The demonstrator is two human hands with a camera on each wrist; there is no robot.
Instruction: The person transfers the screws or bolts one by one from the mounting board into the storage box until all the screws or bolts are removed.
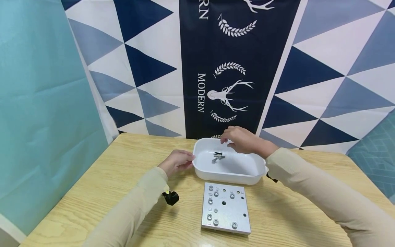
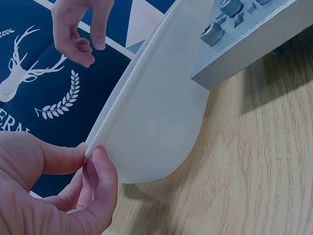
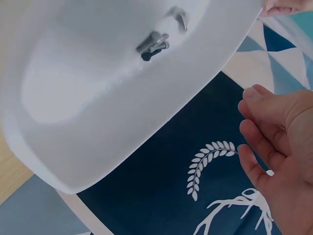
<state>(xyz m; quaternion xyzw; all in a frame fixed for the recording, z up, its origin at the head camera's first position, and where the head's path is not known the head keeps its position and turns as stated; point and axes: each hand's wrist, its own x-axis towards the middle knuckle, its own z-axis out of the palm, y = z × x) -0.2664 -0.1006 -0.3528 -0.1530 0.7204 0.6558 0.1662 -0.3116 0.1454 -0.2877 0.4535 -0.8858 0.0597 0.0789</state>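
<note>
Head view: one white tray [image 1: 226, 178] stands on the worktop [image 1: 123, 181], with one metal plate [image 1: 226, 214] lying just in front of it. Eight socket-head bolts [image 1: 232, 196], one smaller than the rest, sit in the plate; five bare holes [image 1: 224, 203] can be counted. The work is judged partly done: these bolts are in place, while about four loose screws [image 1: 221, 157] lie in the tray. Whether every hole calls for a screw cannot be told. The left hand [image 1: 178, 160] is at the tray's left end; the right hand [image 1: 239, 139] hangs above its far rim.

Left wrist view: the left fingers and thumb pinch the tray's rim. At least two bolt heads rise from the plate's visible corner.

Right wrist view: the right fingers are loosely bent, with nothing visible between them. One loose screw lies apart from an overlapping cluster, whose exact count is unclear.
</note>
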